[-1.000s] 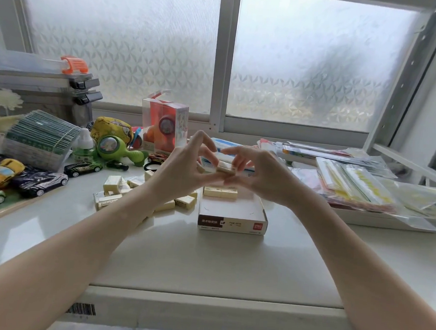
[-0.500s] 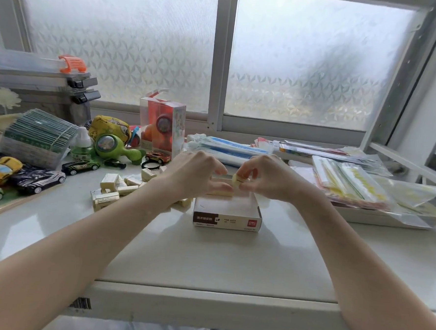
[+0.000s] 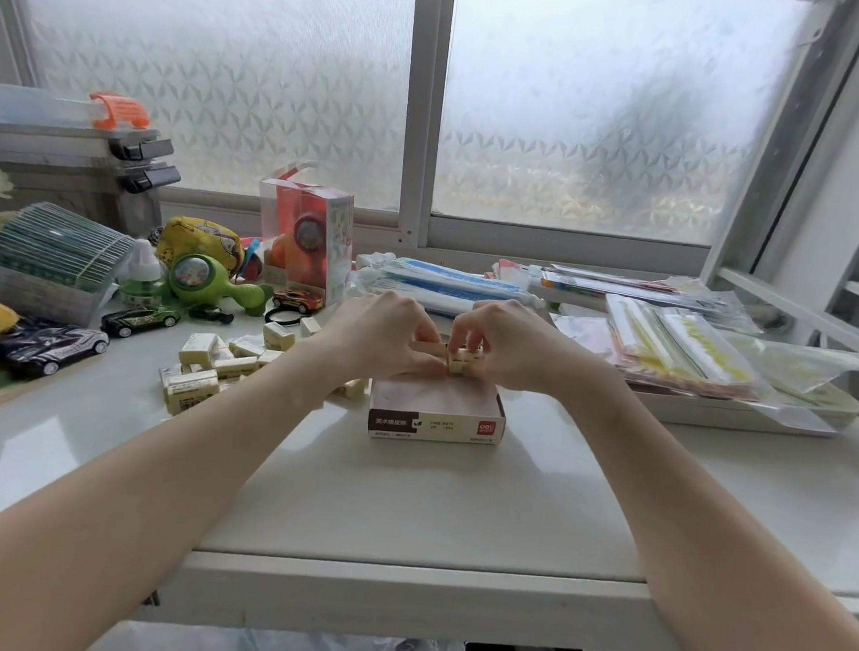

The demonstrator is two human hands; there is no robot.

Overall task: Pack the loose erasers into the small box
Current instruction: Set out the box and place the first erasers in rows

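A small open cardboard box point(image 3: 435, 424) with a brown and white label stands mid-table. Both hands hover over its far end. My right hand point(image 3: 514, 348) pinches a cream eraser point(image 3: 458, 361) just above the box's back edge. My left hand point(image 3: 381, 337) has curled fingers that hold another eraser point(image 3: 428, 348) right beside it. Several loose cream erasers point(image 3: 208, 369) lie in a heap to the left of the box. What lies inside the box's far end is hidden by the hands.
Toy cars point(image 3: 138, 318), a green toy point(image 3: 204, 276) and a stack of green packets point(image 3: 44, 261) crowd the left. A red boxed toy point(image 3: 304, 239) stands behind. Plastic-wrapped stationery in a tray point(image 3: 692, 361) fills the right. The table's front edge point(image 3: 402, 572) is near.
Both hands have come down from above the table to the box's far end, carrying the erasers with them. The view has also tilted slightly.
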